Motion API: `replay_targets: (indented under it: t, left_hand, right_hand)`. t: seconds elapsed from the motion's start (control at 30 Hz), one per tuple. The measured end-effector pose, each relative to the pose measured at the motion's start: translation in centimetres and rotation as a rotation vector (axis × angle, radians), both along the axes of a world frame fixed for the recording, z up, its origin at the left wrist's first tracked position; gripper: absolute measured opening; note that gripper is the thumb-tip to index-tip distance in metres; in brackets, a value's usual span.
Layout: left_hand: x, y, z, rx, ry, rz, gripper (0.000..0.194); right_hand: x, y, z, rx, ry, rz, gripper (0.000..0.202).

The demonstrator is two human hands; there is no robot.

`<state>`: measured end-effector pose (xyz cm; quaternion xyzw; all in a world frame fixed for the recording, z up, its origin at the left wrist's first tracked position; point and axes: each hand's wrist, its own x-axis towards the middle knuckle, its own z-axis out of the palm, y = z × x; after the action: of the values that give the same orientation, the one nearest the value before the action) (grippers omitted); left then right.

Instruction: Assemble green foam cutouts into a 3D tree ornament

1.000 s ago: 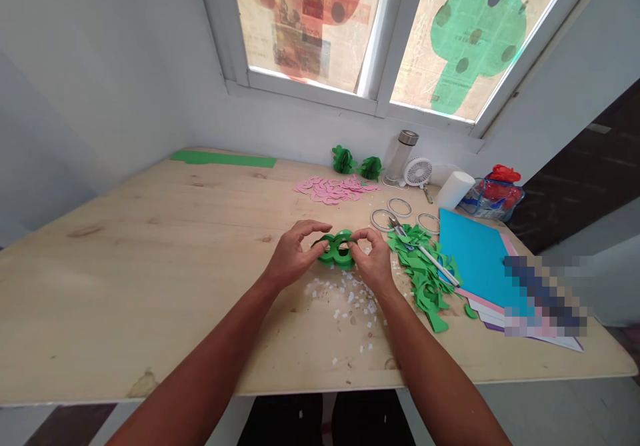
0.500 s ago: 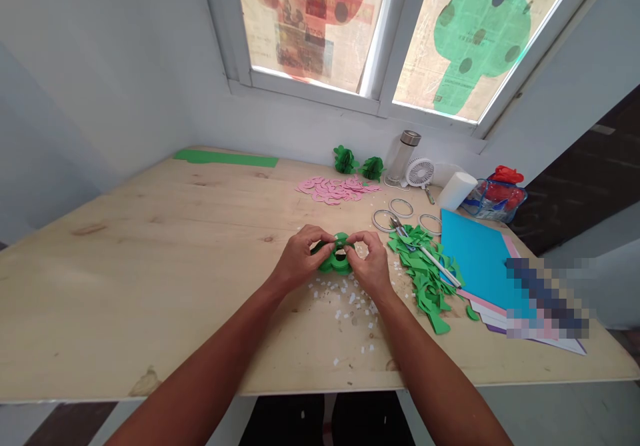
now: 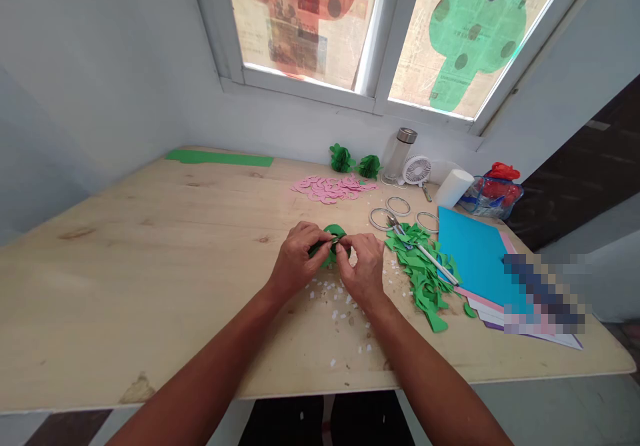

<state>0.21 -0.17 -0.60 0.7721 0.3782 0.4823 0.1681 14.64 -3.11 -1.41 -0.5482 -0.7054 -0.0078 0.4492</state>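
Between my hands is a green paper piece [image 3: 333, 230] with rounded lobes, held just over the wooden table. My left hand [image 3: 301, 254] pinches its left side between thumb and fingers. My right hand [image 3: 363, 266] pinches at its right side, its fingertips close to those of the left. Fingers cover much of the piece. Small white paper bits [image 3: 343, 314] are scattered on the table below and beside my hands.
Right of my hands lie green scraps [image 3: 425, 286], scissors [image 3: 399, 226], metal rings [image 3: 399, 206] and blue sheets [image 3: 473, 253]. Farther back are pink cutouts [image 3: 327, 189], green paper ornaments [image 3: 341, 158], a bottle [image 3: 400, 156], a fan [image 3: 417, 170], a white roll [image 3: 454, 189] and a basket [image 3: 490, 196].
My fingertips have come closer together over the green piece, which has turned and shows less of its central opening. The whole view has shifted slightly.
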Motion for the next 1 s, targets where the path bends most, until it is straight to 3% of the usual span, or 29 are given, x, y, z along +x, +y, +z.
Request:
replay_targets:
  t: [0.37, 0.73, 0.9, 1.0]
  left_hand:
    - [-0.21, 0.03, 0.20, 0.058, 0.112, -0.067, 0.015]
    - [-0.06, 0.01, 0.12, 0.059, 0.127, -0.052, 0.016]
    - [-0.14, 0.05, -0.03, -0.026, 0.079, 0.007, 0.015]
    - [-0.40, 0.43, -0.30, -0.150, -0.052, 0.075, 0.014]
  right_hand:
    - [0.07, 0.22, -0.50, 0.026, -0.025, -0.013, 0.013]
    - [0.07, 0.45, -0.69, 0.051, -0.046, -0.035, 0.010]
    - [0.03, 0.35, -0.34, 0.077, 0.002, -0.042, 0.011]
    - [0.48, 0.43, -0.10, 0.099, 0.095, -0.076, 0.011]
